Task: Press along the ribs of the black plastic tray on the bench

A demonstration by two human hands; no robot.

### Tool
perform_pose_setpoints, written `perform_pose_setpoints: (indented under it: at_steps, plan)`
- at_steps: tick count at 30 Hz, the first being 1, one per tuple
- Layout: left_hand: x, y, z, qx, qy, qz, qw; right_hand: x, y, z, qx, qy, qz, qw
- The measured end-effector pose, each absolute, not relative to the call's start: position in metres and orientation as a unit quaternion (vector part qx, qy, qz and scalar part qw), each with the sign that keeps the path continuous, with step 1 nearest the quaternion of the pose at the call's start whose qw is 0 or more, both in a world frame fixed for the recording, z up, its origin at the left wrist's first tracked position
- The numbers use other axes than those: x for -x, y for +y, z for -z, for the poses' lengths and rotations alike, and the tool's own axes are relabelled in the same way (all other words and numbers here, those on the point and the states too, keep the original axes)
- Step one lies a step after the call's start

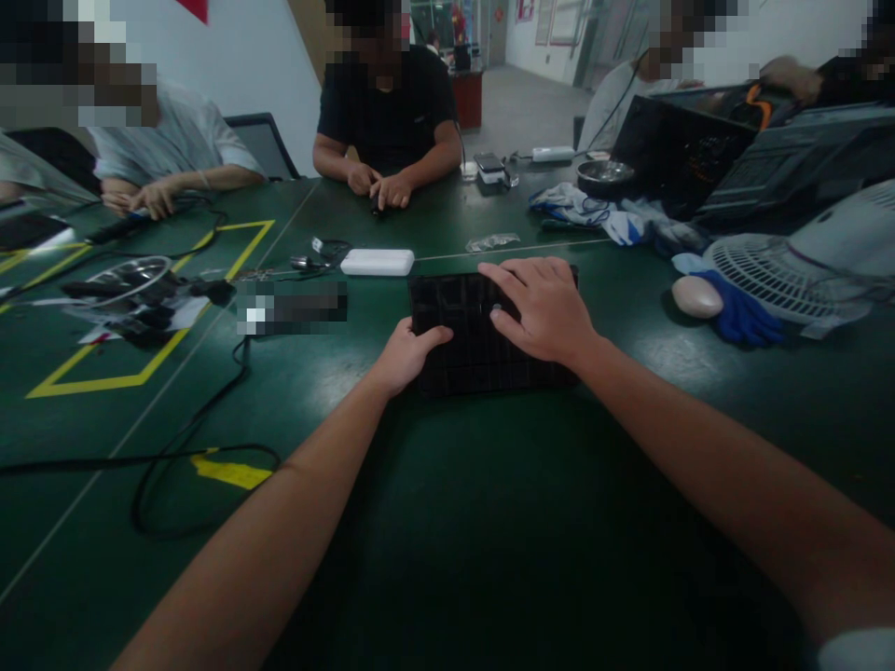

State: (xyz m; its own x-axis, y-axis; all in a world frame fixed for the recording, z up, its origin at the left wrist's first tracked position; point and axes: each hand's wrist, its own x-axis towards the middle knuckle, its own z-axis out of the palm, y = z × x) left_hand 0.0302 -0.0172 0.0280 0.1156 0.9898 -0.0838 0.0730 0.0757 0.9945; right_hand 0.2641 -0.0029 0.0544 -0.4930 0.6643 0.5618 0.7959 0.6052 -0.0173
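A flat, dark rectangular panel (475,359) with a faint grid of lines lies before me on the green table; its exact kind is unclear. My left hand (409,356) grips its left edge, thumb on top and the other fingers hidden beside or under it. Over the panel's upper right part rests my right hand (549,308), its index finger reaching left and its thumb apart below. A small pale spot shows near that thumb, too small to name. Just beyond the panel lie a white power bank-like block (378,262) and a clear plastic wrapper (493,242).
Left are a metal bowl (132,280) with dark items, yellow tape (98,384) and a black cable (188,429). Right are a white fan (769,280), a blue glove (745,308), a pale oval object (697,296) and cloth gloves (587,212). Several people sit around the table.
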Motion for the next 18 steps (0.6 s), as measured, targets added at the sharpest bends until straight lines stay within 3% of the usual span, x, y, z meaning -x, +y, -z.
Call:
perform_pose_setpoints:
  at_steps: [18]
  plan:
    - [-0.0304, -0.0177, -0.0290, -0.523, 0.510, -0.434, 0.527, -0.2644, -0.0027, -0.0545, 0.424, -0.857, 0.122, 0.267]
